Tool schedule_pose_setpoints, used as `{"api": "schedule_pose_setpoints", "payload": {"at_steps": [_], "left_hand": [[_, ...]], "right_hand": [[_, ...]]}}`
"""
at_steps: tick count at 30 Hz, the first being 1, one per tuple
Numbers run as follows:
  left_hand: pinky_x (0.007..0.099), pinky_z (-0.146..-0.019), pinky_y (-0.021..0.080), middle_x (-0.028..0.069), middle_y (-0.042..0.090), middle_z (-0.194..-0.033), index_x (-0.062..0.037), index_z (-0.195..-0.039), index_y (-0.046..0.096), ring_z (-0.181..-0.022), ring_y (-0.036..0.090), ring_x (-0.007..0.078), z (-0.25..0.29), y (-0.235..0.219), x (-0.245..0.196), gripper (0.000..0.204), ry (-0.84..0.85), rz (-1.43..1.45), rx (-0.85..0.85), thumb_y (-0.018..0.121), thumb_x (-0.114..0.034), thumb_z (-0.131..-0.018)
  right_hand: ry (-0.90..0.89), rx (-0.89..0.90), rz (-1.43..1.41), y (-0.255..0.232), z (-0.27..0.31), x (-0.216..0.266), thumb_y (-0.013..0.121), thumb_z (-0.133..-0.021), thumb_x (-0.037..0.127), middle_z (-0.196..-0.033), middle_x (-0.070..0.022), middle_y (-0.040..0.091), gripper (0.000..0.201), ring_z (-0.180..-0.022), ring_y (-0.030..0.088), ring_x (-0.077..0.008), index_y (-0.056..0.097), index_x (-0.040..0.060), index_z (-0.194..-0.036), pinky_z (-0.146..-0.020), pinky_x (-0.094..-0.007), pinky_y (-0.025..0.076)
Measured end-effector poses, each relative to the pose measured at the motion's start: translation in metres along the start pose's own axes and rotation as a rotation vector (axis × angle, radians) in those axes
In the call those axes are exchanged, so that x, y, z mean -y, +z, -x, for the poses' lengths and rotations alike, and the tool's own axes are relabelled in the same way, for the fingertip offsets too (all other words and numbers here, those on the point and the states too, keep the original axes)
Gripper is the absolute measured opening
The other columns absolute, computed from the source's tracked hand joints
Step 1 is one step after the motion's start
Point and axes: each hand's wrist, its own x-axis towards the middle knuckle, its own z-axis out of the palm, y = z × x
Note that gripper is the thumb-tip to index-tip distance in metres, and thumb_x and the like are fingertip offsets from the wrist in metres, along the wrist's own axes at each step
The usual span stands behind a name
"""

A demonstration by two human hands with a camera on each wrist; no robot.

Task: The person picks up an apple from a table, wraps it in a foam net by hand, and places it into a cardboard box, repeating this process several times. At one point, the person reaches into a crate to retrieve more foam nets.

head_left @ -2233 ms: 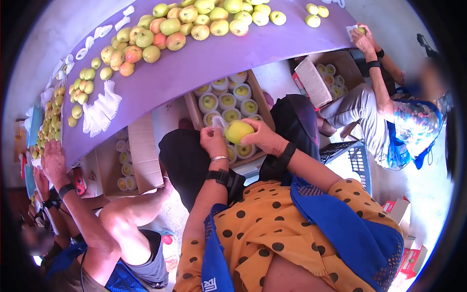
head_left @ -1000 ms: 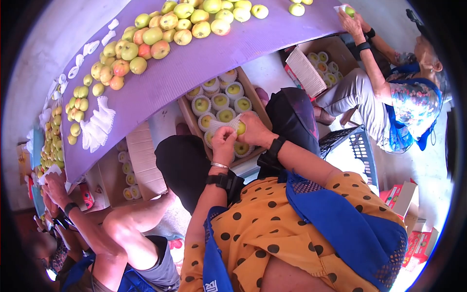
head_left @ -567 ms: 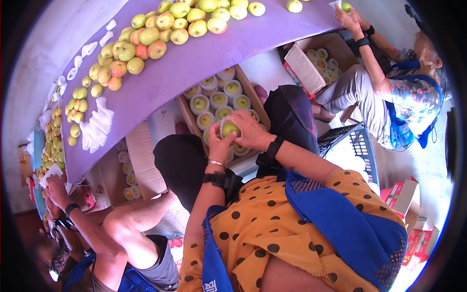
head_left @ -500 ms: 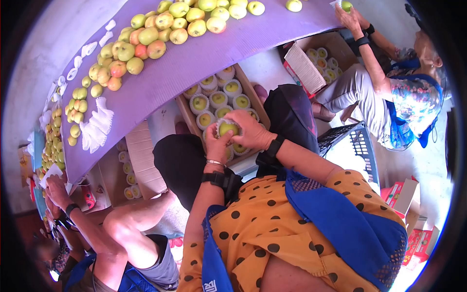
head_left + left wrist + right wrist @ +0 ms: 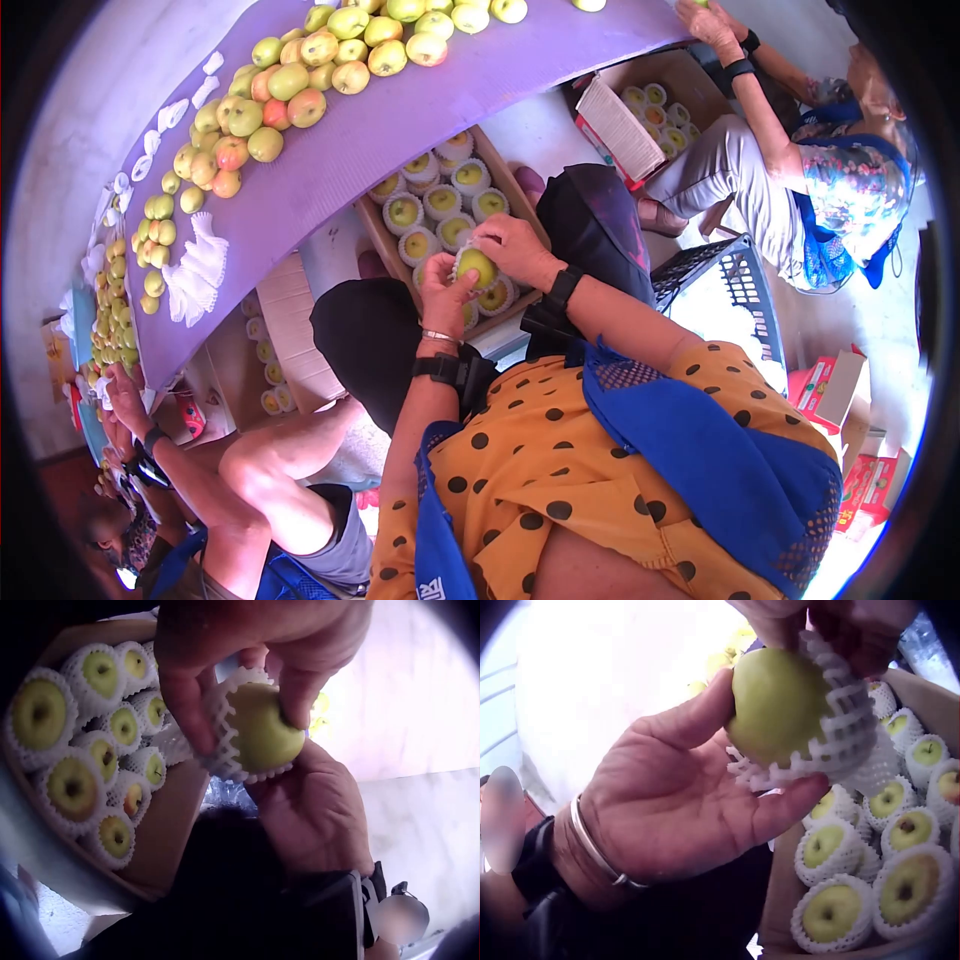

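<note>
A yellow-green apple [image 5: 478,264] sits partly inside a white foam net sleeve [image 5: 847,727], one side of it bare. My left hand [image 5: 442,288] holds the apple from the side and below, its thumb against the bare skin. My right hand [image 5: 515,248] pinches the sleeve's upper edge; in the right wrist view its fingers [image 5: 780,626] show at the top. Both hands are above an open cardboard box [image 5: 532,228], where apples in foam nets [image 5: 71,787] stand in rows.
A purple-covered table [image 5: 330,165] bears a pile of apples [image 5: 287,82] and loose foam nets [image 5: 200,265]. Seated people work at both sides, with more boxes [image 5: 605,120] near them. A dark plastic crate [image 5: 740,290] stands at my right.
The apple was bare in my right hand, with the net in my left. Now the net surrounds much of it, my left hand holds it, and my right hand has moved to the net's edge.
</note>
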Motion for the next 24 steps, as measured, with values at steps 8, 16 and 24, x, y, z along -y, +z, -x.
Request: {"api": "schedule_pose_setpoints", "payload": {"at_steps": [8,16,24], "left_hand": [[0.0361,-0.065,0.051,0.0046,0.048,-0.1,-0.0111,-0.097,0.041,-0.086,0.054,0.02,0.002,0.003,-0.008,0.025,0.026,0.236,-0.129,0.055,-0.003,-0.078],[0.0378,-0.066,0.052,0.0083,0.047,-0.104,-0.0104,-0.099,0.041,-0.088,0.054,0.0222,0.002,0.0,-0.008,0.023,0.049,0.315,-0.068,0.052,-0.003,-0.08],[0.0437,-0.08,0.046,0.0085,0.045,-0.113,-0.0127,-0.111,0.037,-0.102,0.048,0.0239,0.005,0.006,-0.014,0.033,-0.014,0.415,0.066,0.052,-0.009,-0.082]], "right_hand": [[-0.027,0.038,-0.367,-0.003,0.001,0.007,0.053,-0.075,0.008,-0.079,-0.0028,0.051,0.013,-0.069,0.048,-0.0112,0.06,0.0048,-0.086,-0.063,-0.0232,0.04],[-0.002,0.043,-0.292,-0.002,0.004,0.01,0.057,-0.073,0.009,-0.079,-0.0015,0.048,0.018,-0.07,0.045,-0.0086,0.058,0.0063,-0.091,-0.062,-0.0215,0.04],[-0.147,0.044,-0.277,-0.003,0.006,0.011,0.06,-0.066,0.003,-0.094,-0.0056,0.047,0.028,-0.077,0.049,-0.0124,0.056,0.0047,-0.094,-0.067,-0.0239,0.043]]}}
